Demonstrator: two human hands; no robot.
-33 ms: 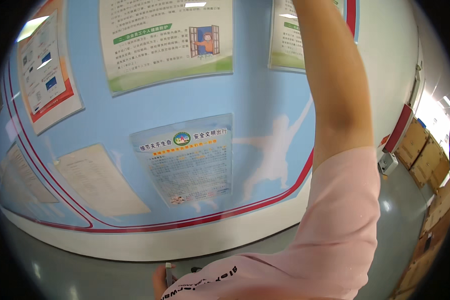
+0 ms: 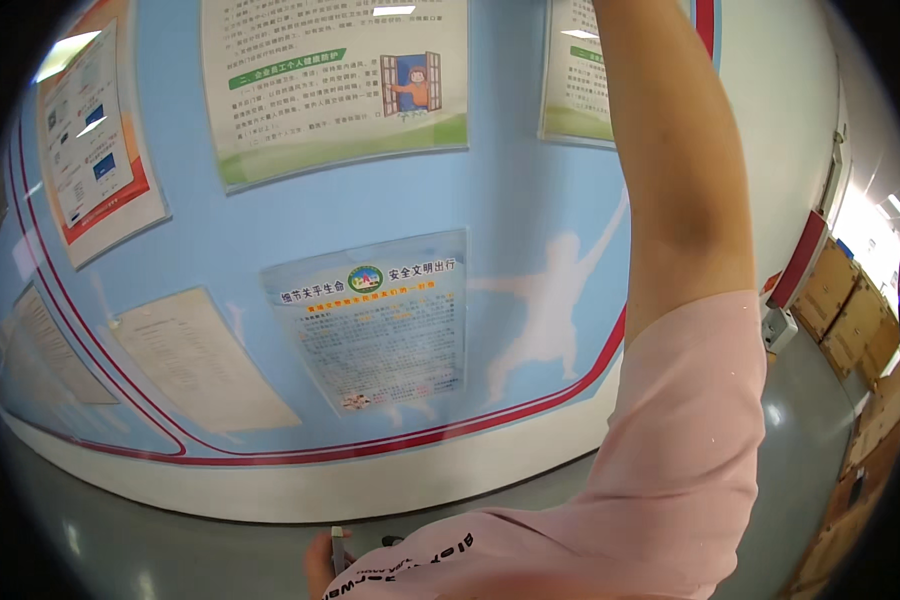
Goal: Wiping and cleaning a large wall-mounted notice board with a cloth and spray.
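Observation:
My left hand (image 2: pixel 320 566) is low in the picture, partly hidden behind the pink shirt. Its visible fingers are closed around a slim grey object (image 2: pixel 338 548) with a pale top end, whose kind I cannot make out. My right arm (image 2: pixel 685 170) reaches up past the top edge, so the right hand is out of sight. Beside that arm hangs a blue wall panel (image 2: pixel 360 205). On it are a large green-and-white poster (image 2: pixel 345 90) and a smaller blue notice (image 2: pixel 375 325) in a clear sleeve.
More sheets hang leftward: an orange-edged poster (image 2: pixel 95 140) and a cream paper (image 2: pixel 205 360). Another poster (image 2: pixel 575 80) is partly covered by my raised arm. Brown cartons (image 2: pixel 840 305) stand at the far right beyond the grey floor (image 2: pixel 800 425).
My raised right arm has shifted very slightly to the right. My left hand stays where it was, with the grey object.

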